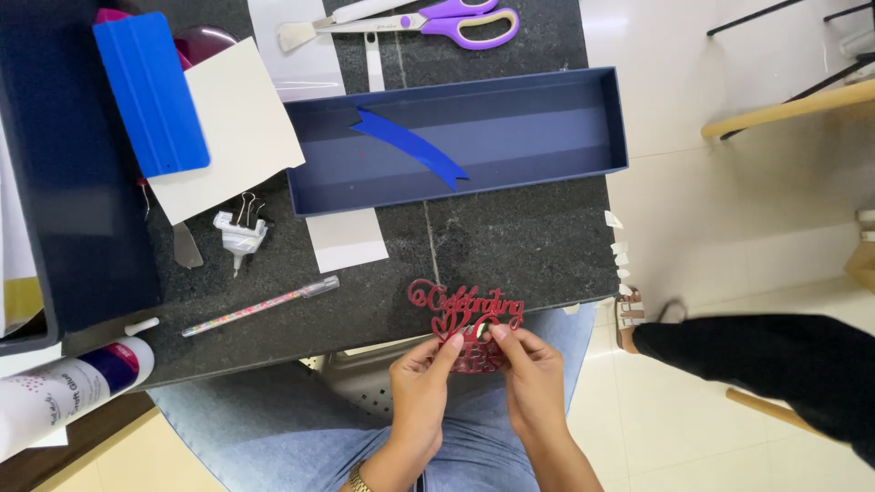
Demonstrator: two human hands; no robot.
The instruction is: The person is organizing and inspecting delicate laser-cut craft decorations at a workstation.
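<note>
Both hands hold a red glittery cut-out of curly lettering with small hearts (467, 317) just off the near edge of the dark stone table (510, 241). My left hand (421, 387) pinches its lower left part with thumb and fingers. My right hand (529, 378) pinches its lower right part. The cut-out hangs over my lap in blue jeans.
A shallow navy box lid (474, 137) holds a blue ribbon-shaped cut-out (410, 146). Purple scissors (447, 20), a blue squeegee (150, 91), white cards, a small glue tube with binder clip (239, 232), a patterned pen (260, 305) and a glue bottle (64, 387) lie around. Another person's leg (756, 355) is at right.
</note>
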